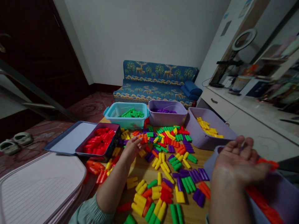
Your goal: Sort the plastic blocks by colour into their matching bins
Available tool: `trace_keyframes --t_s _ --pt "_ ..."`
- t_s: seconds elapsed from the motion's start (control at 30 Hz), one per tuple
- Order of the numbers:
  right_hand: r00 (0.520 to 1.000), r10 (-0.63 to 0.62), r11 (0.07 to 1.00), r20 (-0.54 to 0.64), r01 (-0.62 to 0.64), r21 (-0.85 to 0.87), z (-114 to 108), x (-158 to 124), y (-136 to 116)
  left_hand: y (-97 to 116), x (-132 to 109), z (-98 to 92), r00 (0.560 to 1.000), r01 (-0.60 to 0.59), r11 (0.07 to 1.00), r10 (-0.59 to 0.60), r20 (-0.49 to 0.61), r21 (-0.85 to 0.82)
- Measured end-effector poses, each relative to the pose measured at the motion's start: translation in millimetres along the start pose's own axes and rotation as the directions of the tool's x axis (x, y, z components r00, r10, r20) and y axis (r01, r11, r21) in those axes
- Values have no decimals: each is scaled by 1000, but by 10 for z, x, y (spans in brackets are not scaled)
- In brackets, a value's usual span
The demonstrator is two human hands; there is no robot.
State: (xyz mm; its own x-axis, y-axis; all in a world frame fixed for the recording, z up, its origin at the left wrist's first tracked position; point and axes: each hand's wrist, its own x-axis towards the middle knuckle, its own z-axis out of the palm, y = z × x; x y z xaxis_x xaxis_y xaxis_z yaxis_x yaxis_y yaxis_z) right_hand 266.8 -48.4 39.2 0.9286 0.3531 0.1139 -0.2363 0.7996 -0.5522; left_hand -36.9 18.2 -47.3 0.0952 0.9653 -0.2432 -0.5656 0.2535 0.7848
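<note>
My left hand point(132, 148) reaches over the middle of the table, its fingertips closed on an orange toy block point(143, 138) made of short joined rods. My right hand point(238, 160) is palm up with the fingers loosely bent and apart, above a lilac bin point(285, 193) at the right edge. Orange blocks point(263, 202) lie in that bin. More orange shows behind the right thumb; I cannot tell whether it touches the hand. Yellow blocks point(161, 161), green blocks point(188, 184), purple blocks point(198, 175) and red blocks point(166, 195) are scattered over the wooden table point(135, 169).
Along the back stand a turquoise bin point(126, 122) of green blocks and a lilac bin point(167, 118) of purple ones. A larger lilac bin point(198, 138) holds yellow blocks. At left, an open hinged box point(79, 152) contains red blocks, near a pale pink lid point(42, 186).
</note>
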Motion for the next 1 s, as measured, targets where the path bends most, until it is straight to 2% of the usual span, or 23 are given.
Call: trace_keyframes --t_s 0.1,0.17,0.2,0.23,0.27,0.3,0.37,0.4,0.47,0.6,0.7,0.8,0.87,0.9,0.93,1.0 --pt "984 116 981 134 -92 -168 96 -206 160 2 -15 28 1000 8 1000 -9 26 29" --pt "915 291 905 279 -170 -389 166 -468 313 11 -45 61 998 24 997 -29 56 75" --pt "852 388 851 352 -184 -492 191 -624 391 20 -67 82 996 33 994 -41 74 104" --pt "752 499 780 431 -173 -601 207 -783 464 30 -93 105 994 37 990 -50 94 134" --pt "603 625 685 497 -117 -719 210 -938 530 41 -120 128 991 36 986 -56 118 161" --pt "491 691 610 530 -2 -793 201 -1078 589 53 -148 150 988 29 982 -56 143 184" --pt "373 726 527 578 237 -816 158 -1289 680 74 -196 184 979 15 976 -58 193 219" --pt "345 729 503 592 316 -804 130 -1356 715 82 -214 194 974 8 973 -60 217 230" --pt "317 743 483 589 356 -800 78 -1419 766 90 -233 197 964 -2 966 -66 257 257" --pt "302 770 520 563 214 -827 30 -1397 822 88 -236 177 953 -31 949 -67 297 313" --pt "306 753 558 583 174 -811 23 -1369 837 79 -228 185 942 -78 938 -42 334 338" --pt "321 752 556 576 160 -816 22 -1346 839 70 -189 183 945 -154 893 8 328 423" --pt "326 762 554 560 122 -824 22 -1321 841 79 -140 139 952 -251 799 102 287 546" --pt "326 770 549 549 101 -830 20 -1305 845 94 -112 98 949 -304 720 172 264 624" --pt "328 777 543 538 86 -836 18 -1286 851 117 -85 47 936 -351 616 250 248 706" --pt "344 780 528 522 84 -845 9 -1247 866 183 -40 -77 886 -391 343 392 248 854"
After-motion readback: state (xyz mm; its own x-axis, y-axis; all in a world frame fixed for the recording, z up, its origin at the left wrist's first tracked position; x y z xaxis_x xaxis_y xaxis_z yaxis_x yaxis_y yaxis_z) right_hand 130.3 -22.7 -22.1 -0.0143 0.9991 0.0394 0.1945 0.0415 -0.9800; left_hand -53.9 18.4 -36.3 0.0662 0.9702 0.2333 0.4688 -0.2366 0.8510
